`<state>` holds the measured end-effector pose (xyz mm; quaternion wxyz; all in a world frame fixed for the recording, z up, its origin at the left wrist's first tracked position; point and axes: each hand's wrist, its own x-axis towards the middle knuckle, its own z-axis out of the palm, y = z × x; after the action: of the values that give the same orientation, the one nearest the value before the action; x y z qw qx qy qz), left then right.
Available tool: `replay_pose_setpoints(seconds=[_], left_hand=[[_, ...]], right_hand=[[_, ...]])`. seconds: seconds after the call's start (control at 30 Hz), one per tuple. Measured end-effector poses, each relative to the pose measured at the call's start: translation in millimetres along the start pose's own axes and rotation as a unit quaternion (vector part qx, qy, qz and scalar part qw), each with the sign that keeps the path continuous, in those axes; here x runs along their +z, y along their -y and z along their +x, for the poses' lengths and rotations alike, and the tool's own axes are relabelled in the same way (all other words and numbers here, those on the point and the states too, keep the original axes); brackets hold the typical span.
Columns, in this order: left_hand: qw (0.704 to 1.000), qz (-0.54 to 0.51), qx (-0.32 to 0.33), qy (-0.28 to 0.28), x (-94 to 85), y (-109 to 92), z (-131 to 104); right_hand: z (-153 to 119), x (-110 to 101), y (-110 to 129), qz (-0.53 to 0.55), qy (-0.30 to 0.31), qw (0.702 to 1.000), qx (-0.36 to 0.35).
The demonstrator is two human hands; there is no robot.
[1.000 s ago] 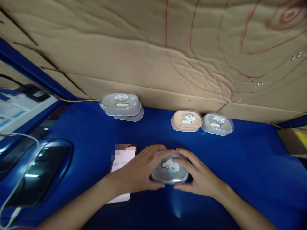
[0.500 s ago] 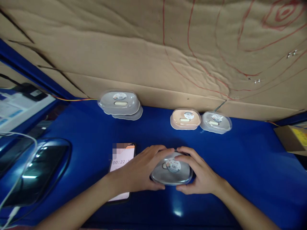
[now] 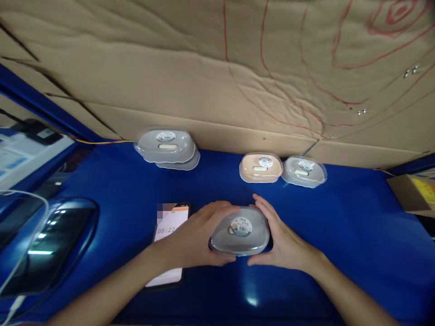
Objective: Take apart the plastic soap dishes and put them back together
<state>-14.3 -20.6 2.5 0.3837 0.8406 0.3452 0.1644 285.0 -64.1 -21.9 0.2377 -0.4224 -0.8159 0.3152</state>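
Observation:
A grey oval plastic box with a clear domed lid (image 3: 249, 228), perhaps a soap box, is held level above the blue table between both hands. A round label with a barcode lies on its top. My left hand (image 3: 204, 235) wraps the left end, thumb along the front edge, fingers over the back. Around the right end curves my right hand (image 3: 280, 237), thumb low at the front and fingers stretched along the far side, one tip pointing up past the lid. The underside of the box is hidden.
Stacked grey lidded boxes (image 3: 166, 147) stand at the back left. A peach box (image 3: 261, 167) and another grey box (image 3: 306, 172) sit at the back right. A phone (image 3: 170, 222) lies beside my left forearm. Left are a dark device (image 3: 50, 249) and cables; cardboard (image 3: 152, 81) walls the back.
My right fingers have slid off the lid's top to the far right side. The box has turned slightly, and its label shows more fully.

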Motion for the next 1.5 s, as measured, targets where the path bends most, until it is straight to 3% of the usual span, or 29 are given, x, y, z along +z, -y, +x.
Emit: replay_pose_setpoints(seconds=[0.27,0.5,0.77,0.93,1.13,1.5], left_hand=[[0.998,-0.045,-0.001,-0.031,-6.1,-2.9,2.1],[0.995,-0.074,-0.05,-0.031,-10.8,-8.7,2.0],[0.998,-0.049,-0.007,-0.045,-7.7,-8.5,3.9],[0.997,-0.039,0.001,-0.061,-14.7,-5.9,2.7],[0.986,0.03,0.007,-0.162,-22.5,5.1,1.9],[0.965,0.155,-0.069,-0.202,-17.6,5.8,9.4]], right_hand=[[-0.4,-2.7,2.6,0.045,0.011,0.998,0.043],[0.9,-0.2,3.8,0.034,0.028,0.998,0.05],[1.4,0.0,2.1,0.021,0.023,0.999,0.042],[1.5,-3.4,3.0,0.022,0.017,0.999,0.035],[0.0,-7.2,0.2,0.024,0.026,0.998,0.045],[-1.3,-8.3,-0.3,-0.03,0.052,0.998,0.028]])
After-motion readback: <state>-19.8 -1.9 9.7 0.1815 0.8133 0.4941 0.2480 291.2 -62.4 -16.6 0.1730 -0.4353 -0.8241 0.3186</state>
